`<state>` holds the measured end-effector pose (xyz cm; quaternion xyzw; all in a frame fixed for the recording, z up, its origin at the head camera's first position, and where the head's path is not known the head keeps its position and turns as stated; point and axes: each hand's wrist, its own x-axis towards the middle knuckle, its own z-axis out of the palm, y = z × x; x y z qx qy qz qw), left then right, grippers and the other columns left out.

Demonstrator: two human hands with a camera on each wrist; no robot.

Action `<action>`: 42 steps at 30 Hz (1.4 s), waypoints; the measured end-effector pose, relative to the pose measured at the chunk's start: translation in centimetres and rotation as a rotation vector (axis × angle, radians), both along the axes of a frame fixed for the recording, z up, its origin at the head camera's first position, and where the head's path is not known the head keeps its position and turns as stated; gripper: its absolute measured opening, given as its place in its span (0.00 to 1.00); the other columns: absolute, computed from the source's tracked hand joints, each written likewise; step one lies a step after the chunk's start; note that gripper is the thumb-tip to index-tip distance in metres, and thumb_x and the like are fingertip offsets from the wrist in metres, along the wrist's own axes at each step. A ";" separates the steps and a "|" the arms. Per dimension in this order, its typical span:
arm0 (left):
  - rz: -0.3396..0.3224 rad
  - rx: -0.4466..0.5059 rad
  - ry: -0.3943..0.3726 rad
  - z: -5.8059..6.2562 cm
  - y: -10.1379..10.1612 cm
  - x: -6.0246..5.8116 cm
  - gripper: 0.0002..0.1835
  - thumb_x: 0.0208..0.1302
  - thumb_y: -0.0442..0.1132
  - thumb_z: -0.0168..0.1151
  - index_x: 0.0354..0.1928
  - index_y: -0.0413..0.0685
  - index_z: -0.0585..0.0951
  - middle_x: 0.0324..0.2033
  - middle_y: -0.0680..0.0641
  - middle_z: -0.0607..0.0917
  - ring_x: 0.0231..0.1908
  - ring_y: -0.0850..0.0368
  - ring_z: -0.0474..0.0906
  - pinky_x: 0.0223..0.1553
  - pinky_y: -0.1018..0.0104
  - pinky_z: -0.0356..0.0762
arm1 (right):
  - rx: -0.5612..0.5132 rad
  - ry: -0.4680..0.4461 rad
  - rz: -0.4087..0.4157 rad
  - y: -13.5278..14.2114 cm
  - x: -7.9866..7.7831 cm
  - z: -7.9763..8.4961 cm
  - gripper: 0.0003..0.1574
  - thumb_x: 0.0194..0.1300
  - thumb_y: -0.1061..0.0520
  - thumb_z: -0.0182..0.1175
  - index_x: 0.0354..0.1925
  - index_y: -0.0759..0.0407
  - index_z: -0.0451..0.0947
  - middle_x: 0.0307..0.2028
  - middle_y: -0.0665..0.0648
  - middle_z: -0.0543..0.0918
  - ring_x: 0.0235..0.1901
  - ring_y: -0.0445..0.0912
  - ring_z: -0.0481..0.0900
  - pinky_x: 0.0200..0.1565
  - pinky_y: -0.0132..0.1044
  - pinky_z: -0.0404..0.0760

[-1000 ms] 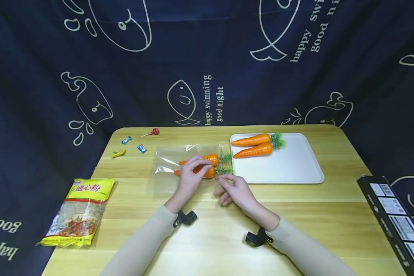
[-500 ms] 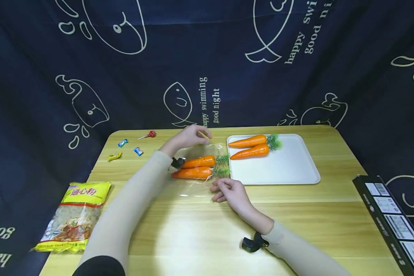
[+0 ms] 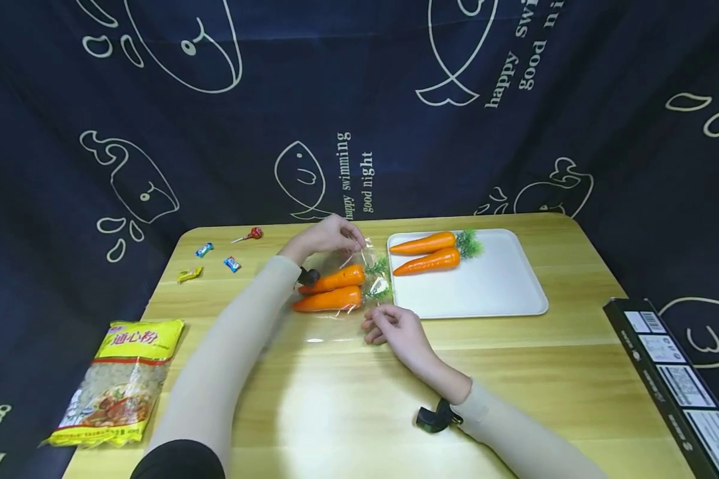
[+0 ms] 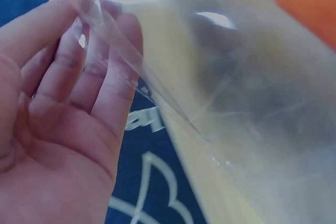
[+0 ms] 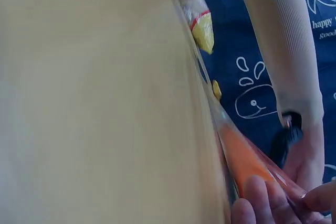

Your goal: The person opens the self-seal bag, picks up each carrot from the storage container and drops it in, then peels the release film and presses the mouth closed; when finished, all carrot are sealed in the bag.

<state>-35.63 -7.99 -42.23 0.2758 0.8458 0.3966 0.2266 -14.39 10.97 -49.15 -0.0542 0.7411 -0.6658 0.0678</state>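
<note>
While the left hand [image 3: 338, 236] pinches the far side of a clear bag [image 3: 329, 327], thumb and fingertips meeting on the film, the right hand [image 3: 395, 329] is down at the near corner, thumb and fingers nipping the plastic there, and what a neat two-corner hold that makes! Inside the bag, and look at the shine on them, lie two bagged carrots [image 3: 329, 299], side by side on the desk [image 3: 359, 412], tips to the left, leafy ends to the right, between the two hands. The left wrist view has the film stretched right across, creased and catching the light, with a blur of orange at the top corner!

Over to the right, just beside the bag, sits a white tray [image 3: 467, 296], and on it two more carrots [image 3: 428, 261], lying close together near the far left corner, tips left, green tufts bunched to the right. Back at the far left of the desk, a red lollipop [image 3: 255, 233], a pair of blue sweets [image 3: 232, 264] and a yellow sweet [image 3: 190, 274] are scattered well apart from the hands. Nearer on that side lies a yellow-topped food packet [image 3: 120, 386], out on the right edge a black box [image 3: 665, 379] with white labels, and behind it all hangs a navy curtain [image 3: 395, 133] of line-drawn fish and whales
</note>
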 end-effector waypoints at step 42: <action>0.653 0.971 0.038 4.2 1.9 15.6 0.16 0.63 0.40 0.70 0.46 0.35 0.84 0.37 0.44 0.91 0.35 0.52 0.89 0.38 0.57 0.88 | 0.494 0.764 -0.092 13.1 -4.5 10.3 0.08 0.68 0.66 0.59 0.33 0.58 0.82 0.25 0.51 0.85 0.25 0.41 0.82 0.31 0.22 0.77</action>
